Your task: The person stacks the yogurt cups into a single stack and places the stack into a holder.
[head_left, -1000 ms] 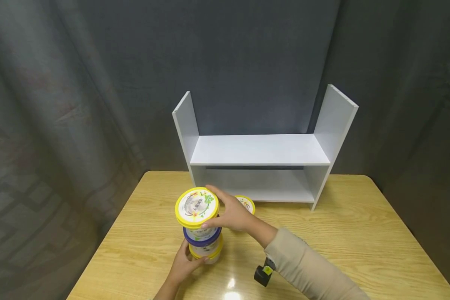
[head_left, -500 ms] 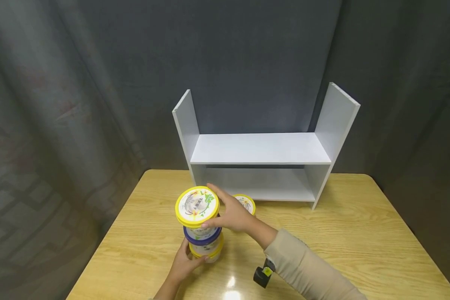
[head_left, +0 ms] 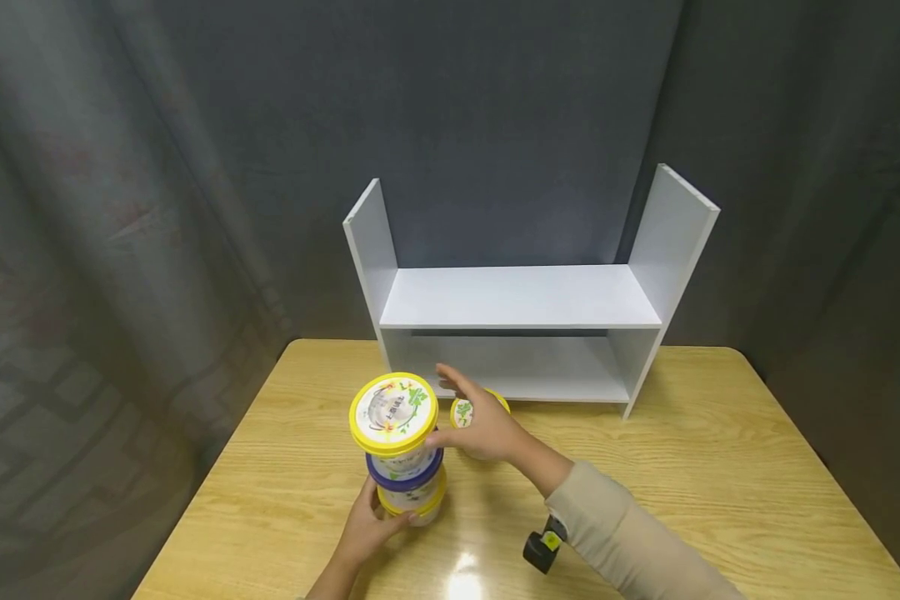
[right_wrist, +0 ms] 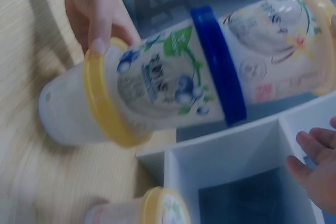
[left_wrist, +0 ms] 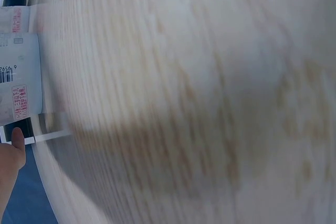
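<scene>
Three yogurt tubs stand stacked at the table's middle left in the head view. The top tub [head_left: 392, 413] has a yellow lid, the middle tub [right_wrist: 157, 80] a blue lid, and the bottom tub [right_wrist: 65, 108] a yellow lid. My left hand [head_left: 367, 525] holds the bottom tub around its lid, thumb on the near side. Beside the top tub, my right hand [head_left: 486, 429] is spread with nothing in it, its thumb tip close to the lid's right edge. Behind that hand is another yellow-lidded tub [head_left: 462, 412], partly hidden.
A white two-level shelf [head_left: 521, 300] stands at the back of the wooden table [head_left: 682, 467], just behind the tubs. Dark curtains [head_left: 510, 125] surround the table. A small black device [head_left: 542, 550] hangs at the right wrist.
My right hand has let go of the top tub and moved a little to the right. The left hand and the stack stay in place.
</scene>
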Available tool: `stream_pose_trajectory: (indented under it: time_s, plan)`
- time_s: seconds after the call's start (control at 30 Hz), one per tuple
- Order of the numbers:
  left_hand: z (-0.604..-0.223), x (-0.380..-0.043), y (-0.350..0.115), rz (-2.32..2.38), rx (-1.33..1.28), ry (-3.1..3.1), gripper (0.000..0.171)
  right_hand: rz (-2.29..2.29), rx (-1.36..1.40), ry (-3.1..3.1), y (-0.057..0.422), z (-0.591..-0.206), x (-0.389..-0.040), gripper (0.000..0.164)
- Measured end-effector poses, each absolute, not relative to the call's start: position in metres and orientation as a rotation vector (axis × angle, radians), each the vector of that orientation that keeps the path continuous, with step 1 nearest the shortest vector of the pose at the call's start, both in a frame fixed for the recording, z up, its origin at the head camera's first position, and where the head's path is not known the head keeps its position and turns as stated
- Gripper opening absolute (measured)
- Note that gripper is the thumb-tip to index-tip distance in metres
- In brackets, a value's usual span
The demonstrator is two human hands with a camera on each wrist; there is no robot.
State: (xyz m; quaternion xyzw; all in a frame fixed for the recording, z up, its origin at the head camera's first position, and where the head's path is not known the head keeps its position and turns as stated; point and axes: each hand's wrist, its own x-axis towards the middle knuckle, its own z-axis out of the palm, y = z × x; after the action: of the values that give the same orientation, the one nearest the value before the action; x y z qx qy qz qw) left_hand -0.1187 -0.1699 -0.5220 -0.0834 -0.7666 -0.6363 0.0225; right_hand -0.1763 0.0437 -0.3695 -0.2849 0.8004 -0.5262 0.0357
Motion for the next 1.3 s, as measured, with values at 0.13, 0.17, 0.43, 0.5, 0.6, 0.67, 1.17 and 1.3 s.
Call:
stream_pose_trajectory:
  time_s: [0.13,0.17,0.43,0.5,0.6,0.67,1.17,1.3]
  plan:
    - [-0.520,-0.119,-0.170,-1.971,-0.235,-2.384,0.073,-1.670,-0.815,2.465,0.052,-0.377,-0.179,0.089]
    - [-0.520,-0.119,-0.170,-1.972,-0.232,-2.386,0.073,-1.678,-0.793,2.470,0.055,-0.379,-0.179,0.088]
    - [-0.518,-0.118,-0.170,-1.956,-0.209,-2.426,0.076,-1.719,-0.603,2.491,0.070,-0.399,-0.183,0.089]
    - [-0.517,-0.118,-0.170,-1.958,-0.199,-2.434,0.076,-1.730,-0.577,2.491,0.073,-0.403,-0.185,0.088]
    - [-0.508,-0.115,-0.168,-1.954,-0.212,-2.424,0.073,-1.722,-0.556,2.510,0.077,-0.410,-0.187,0.086]
    - [-0.502,-0.112,-0.166,-1.955,-0.213,-2.414,0.071,-1.708,-0.536,2.530,0.079,-0.414,-0.187,0.086]
    - [-0.491,-0.109,-0.162,-1.966,-0.203,-2.422,0.068,-1.609,-0.434,2.657,0.090,-0.449,-0.195,0.090]
    - [-0.491,-0.110,-0.162,-1.964,-0.206,-2.419,0.069,-1.635,-0.391,2.631,0.092,-0.455,-0.196,0.093]
